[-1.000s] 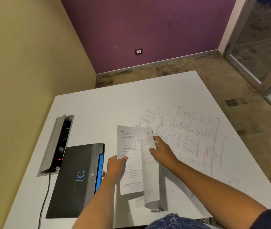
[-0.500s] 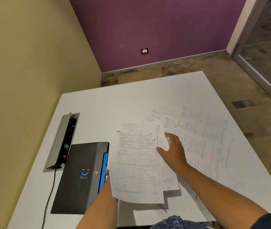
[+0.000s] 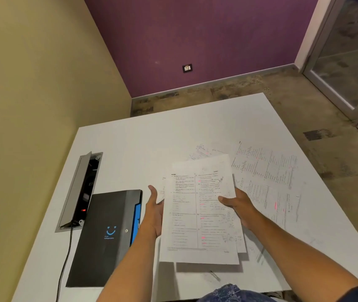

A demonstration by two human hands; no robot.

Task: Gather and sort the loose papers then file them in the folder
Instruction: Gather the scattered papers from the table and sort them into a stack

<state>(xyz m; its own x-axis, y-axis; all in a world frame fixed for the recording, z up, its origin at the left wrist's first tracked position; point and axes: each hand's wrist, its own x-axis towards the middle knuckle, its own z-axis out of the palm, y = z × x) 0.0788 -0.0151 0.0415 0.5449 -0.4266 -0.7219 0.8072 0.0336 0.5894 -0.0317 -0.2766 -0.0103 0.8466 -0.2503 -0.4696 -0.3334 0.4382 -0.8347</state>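
The held papers (image 3: 197, 216) are a thin stack of white printed sheets, the top one laid out in two columns of small text split by a vertical line, with pink highlighter marks and handwritten notes in the right column. At least one more sheet peeks out along the stack's right and lower edges. The stack is lifted above the white table (image 3: 130, 144), casting a shadow below it, just right of the black folder (image 3: 106, 234), which lies flat with a blue smile logo and a blue edge. Its long axis runs away from the person, top edge far, leaning slightly to the right.

The left hand (image 3: 155, 212) has its fingers straight, flat against the stack's left edge. The right hand (image 3: 238, 205) grips the right edge, thumb on top of the page and fingers behind.

More loose papers (image 3: 267, 179) lie spread on the table beyond and right of the held stack.
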